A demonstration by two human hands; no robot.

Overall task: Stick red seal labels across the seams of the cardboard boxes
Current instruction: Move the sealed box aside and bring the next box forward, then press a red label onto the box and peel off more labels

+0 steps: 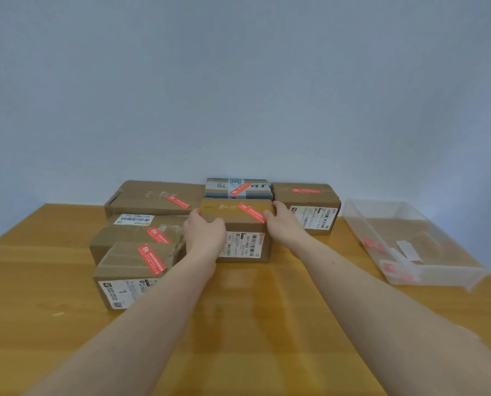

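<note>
A cardboard box [244, 224] stands in the middle of the table with a red seal label [251, 212] stuck across its top seam. My left hand [204, 232] grips its left front corner. My right hand [281, 225] grips its right top edge, thumb on the lid. Several other cardboard boxes sit around it, each with a red label on top: a near-left box [132, 267], one behind it [135, 234], a far-left box [152, 197], a blue-printed box [237, 188] at the back and a far-right box [307, 204].
A clear plastic tray [416, 244] lies on the right of the wooden table [38, 281]; inside it are loose red labels [393, 271] and a white backing strip [408, 250]. A plain wall rises behind the boxes.
</note>
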